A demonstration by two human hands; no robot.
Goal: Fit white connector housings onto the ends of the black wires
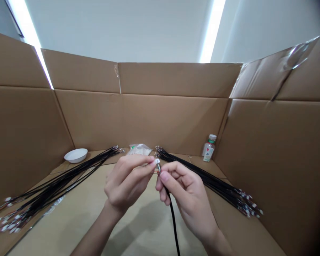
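Between my hands, above the middle of the board, is the end of a black cable (173,220) with thin coloured wires and a small white connector (157,161). My left hand (130,177) pinches the connector between thumb and fingertips. The thumb and fingers of my right hand (186,192) close on the cable just below, where the wires come out of the black sheath. From there the cable hangs down past the bottom edge of the view. Fingers partly cover the wires, so their order cannot be made out.
Bundles of black cables with white connectors lie at left (66,181) and right (216,181). Further back are a white bowl (76,155), a clear plastic bag (140,149) and a bottle (209,147). Tall cardboard walls (176,121) surround the board (80,220).
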